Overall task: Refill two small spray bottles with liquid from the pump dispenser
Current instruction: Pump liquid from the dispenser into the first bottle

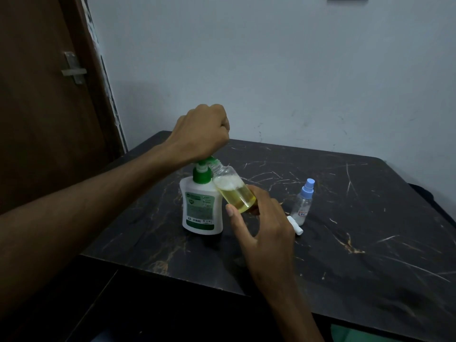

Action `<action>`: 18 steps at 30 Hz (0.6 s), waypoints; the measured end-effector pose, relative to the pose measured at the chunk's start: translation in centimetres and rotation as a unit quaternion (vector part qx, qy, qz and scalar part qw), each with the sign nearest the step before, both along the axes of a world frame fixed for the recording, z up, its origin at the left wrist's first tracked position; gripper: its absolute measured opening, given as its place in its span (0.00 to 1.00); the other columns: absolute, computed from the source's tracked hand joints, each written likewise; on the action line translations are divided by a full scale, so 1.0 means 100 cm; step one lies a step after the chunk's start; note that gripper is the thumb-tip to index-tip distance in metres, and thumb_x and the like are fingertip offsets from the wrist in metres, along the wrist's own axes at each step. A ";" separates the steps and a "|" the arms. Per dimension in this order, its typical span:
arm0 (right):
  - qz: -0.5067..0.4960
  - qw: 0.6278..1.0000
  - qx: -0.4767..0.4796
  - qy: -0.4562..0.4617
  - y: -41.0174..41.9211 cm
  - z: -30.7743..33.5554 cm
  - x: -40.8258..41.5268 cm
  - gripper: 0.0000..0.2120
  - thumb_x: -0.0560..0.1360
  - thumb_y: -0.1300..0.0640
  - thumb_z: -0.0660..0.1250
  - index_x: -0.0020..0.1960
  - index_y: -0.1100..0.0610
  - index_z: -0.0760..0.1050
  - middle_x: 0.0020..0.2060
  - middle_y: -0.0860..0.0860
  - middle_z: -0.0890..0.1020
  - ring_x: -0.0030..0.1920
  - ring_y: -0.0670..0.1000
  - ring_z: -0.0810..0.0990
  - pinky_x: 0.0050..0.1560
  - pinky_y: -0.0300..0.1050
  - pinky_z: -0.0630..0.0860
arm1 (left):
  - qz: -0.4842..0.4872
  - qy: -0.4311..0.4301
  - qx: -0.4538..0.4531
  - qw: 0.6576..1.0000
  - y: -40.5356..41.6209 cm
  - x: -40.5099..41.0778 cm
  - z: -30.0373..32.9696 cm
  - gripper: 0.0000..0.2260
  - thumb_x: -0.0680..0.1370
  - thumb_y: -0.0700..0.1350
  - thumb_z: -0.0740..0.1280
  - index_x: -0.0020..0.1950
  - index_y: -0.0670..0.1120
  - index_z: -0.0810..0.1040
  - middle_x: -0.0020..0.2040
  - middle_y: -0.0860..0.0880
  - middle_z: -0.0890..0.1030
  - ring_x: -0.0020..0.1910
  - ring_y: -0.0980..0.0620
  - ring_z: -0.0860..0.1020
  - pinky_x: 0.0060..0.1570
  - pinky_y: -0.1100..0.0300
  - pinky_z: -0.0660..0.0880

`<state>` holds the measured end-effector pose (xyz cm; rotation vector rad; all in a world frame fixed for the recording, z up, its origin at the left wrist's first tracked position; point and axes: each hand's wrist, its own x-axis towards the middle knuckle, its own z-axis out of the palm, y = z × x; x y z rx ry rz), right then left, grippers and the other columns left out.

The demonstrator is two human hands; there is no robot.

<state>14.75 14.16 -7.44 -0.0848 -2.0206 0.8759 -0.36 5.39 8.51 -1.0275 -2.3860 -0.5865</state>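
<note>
Dark marble-patterned table (345,218), pale wall (246,58), brown door (37,95)

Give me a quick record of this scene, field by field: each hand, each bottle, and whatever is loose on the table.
left hand: fist pressing down on the green pump head
right hand: holds the open bottle, tilted, mouth at the spout
pump dispenser: white, green pump, upright on the table
open bottle: clear, part full of yellow liquid, foam on top
second bottle: blue spray cap on, upright, a little white content at the bottom
loose white piece: lies beside the second bottle
</note>
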 end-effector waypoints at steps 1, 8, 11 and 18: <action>-0.003 1.000 0.002 -0.001 0.000 0.000 0.000 0.18 0.81 0.42 0.67 0.67 0.49 0.75 0.52 0.43 0.81 0.52 0.41 0.78 0.52 0.38 0.76 | 0.003 0.000 0.002 1.000 0.000 -0.001 -0.002 0.17 0.70 0.34 0.62 0.24 0.48 0.64 0.28 0.51 0.75 0.25 0.55 0.64 0.33 0.58 0.65; -0.006 1.000 0.015 0.007 -0.001 0.001 0.000 0.18 0.81 0.42 0.67 0.67 0.49 0.74 0.52 0.40 0.78 0.51 0.39 0.77 0.52 0.29 0.72 | 0.006 0.024 -0.020 0.999 -0.002 0.002 0.002 0.17 0.71 0.35 0.62 0.25 0.49 0.63 0.24 0.56 0.63 0.25 0.56 0.64 0.32 0.59 0.62; -0.005 1.000 0.015 0.010 0.000 0.001 -0.001 0.18 0.81 0.42 0.67 0.67 0.50 0.75 0.53 0.38 0.77 0.52 0.38 0.77 0.53 0.28 0.72 | 0.000 0.021 -0.015 1.000 0.001 0.002 0.002 0.18 0.71 0.35 0.62 0.25 0.50 0.62 0.24 0.56 0.63 0.25 0.55 0.64 0.32 0.59 0.63; -0.007 1.000 0.015 0.008 0.000 0.000 0.000 0.19 0.81 0.41 0.67 0.67 0.49 0.75 0.53 0.40 0.79 0.52 0.39 0.77 0.53 0.31 0.73 | -0.007 0.008 -0.017 1.000 -0.003 0.001 0.002 0.18 0.71 0.35 0.63 0.24 0.48 0.64 0.36 0.54 0.77 0.25 0.56 0.64 0.31 0.61 0.62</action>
